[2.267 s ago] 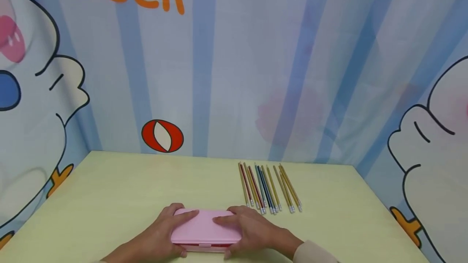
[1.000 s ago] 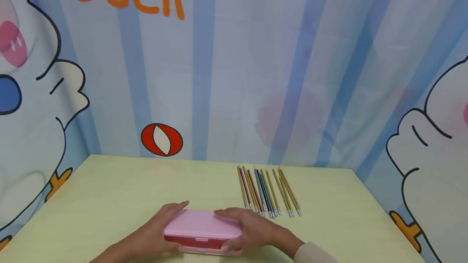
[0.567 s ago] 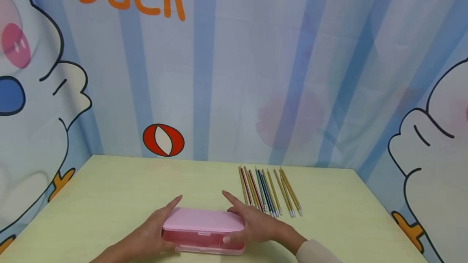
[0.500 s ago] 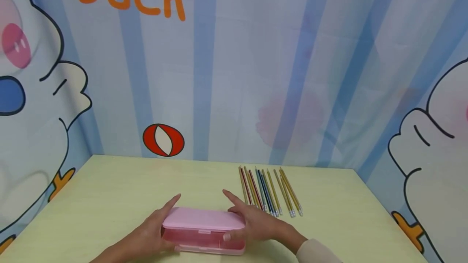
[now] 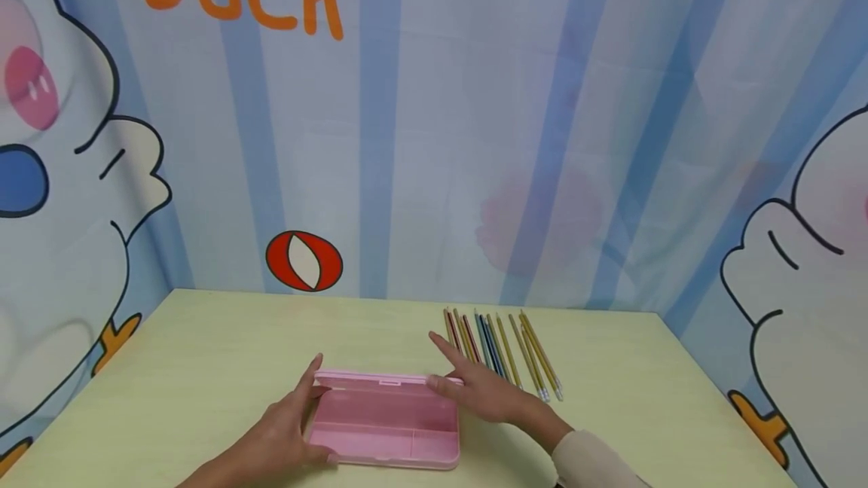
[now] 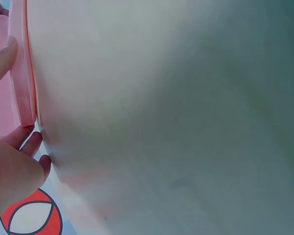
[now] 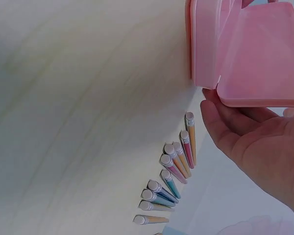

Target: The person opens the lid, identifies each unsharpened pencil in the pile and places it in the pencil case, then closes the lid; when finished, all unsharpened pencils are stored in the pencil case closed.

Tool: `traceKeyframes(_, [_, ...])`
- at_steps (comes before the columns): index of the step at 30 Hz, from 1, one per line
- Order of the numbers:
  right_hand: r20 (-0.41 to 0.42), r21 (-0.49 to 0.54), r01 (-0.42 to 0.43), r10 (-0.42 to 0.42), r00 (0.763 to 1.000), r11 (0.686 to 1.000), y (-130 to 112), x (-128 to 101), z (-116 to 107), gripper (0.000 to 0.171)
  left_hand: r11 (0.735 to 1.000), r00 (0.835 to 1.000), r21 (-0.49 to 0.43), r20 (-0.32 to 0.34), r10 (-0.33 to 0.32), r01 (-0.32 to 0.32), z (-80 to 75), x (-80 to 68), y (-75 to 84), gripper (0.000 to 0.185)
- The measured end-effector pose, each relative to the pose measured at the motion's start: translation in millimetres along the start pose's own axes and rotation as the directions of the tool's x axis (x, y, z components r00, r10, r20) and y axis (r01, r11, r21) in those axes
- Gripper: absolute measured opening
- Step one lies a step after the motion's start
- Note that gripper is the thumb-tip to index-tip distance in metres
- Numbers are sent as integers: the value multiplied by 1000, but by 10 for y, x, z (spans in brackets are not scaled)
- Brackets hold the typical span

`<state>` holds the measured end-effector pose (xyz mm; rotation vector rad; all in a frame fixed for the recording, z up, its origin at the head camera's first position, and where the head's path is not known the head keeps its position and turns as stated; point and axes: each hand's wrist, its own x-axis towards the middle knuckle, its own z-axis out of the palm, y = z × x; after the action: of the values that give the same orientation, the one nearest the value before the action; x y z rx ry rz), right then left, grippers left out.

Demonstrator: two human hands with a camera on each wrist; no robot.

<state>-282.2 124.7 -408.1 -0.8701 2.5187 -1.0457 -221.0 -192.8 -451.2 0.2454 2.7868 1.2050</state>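
Note:
A pink plastic pencil case (image 5: 380, 439) lies near the table's front edge, its hinged lid (image 5: 359, 379) raised at the back. Inside, a low divider sets off a smaller compartment on the right; no contents show. My left hand (image 5: 281, 428) grips the case's left end, thumb at the front corner; in the left wrist view its thumb lies on the case wall (image 6: 20, 83). With its thumb on the front edge, my right hand (image 5: 491, 398) holds the lid's right end, index finger stretched out. The right wrist view shows that hand's fingers behind the raised lid (image 7: 264, 54).
Several pencils (image 5: 499, 345), yellow, red and blue, lie side by side behind the right hand, eraser ends toward me. They sit on a pale yellow table (image 5: 237, 345). A striped cartoon curtain (image 5: 447, 134) hangs around its back and sides.
The lid has swung from nearly closed up to standing raised, so the case's inside now shows. The right hand has risen and moved back with the lid; the left stays at the left end.

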Motion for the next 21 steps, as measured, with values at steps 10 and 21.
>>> traceKeyframes(10, [-155, 26, -79, 82, 985, 997, 54, 125, -37, 72, 1000, 999, -2, -42, 18, -18, 22, -3, -8, 141])
traceKeyframes(21, [-226, 106, -104, 126, 966, 989, 48, 196, -41, 72, 997, 998, 50, -26, 63, -62, 11, 2, 10, 116])
